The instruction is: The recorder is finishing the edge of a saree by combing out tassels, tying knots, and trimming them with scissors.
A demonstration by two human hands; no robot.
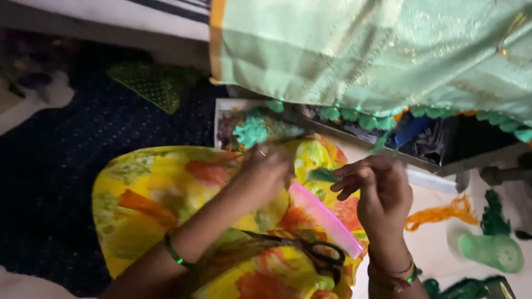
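The left hand (266,169) sits at the centre of the frame, blurred, with its fingers curled together near a tuft of teal thread (252,130) just above it; I cannot tell whether it grips anything. The right hand (377,191) is right of centre, its thumb and fingertips pinched on a small green tassel (324,175) that sticks out to the left, between the two hands. Both wrists carry green bangles.

Under the hands lies a lap covered in yellow cloth (149,199) with orange and green flowers. A pink comb (327,218) rests slantwise on it, just below the tassel, and black-handled scissors (316,252) lie lower down, closed, near the bottom centre.

Across the upper right hangs pale green fabric (377,50) with an orange stripe at its left edge and a row of green tassels (360,119) along its lower border. Beneath that border is a tray (432,160) of dark odds and ends. At the right, on the light floor, lie a bundle of orange thread (443,213) and a green spool (493,249). A dark blue dotted rug (55,166) fills the left side.
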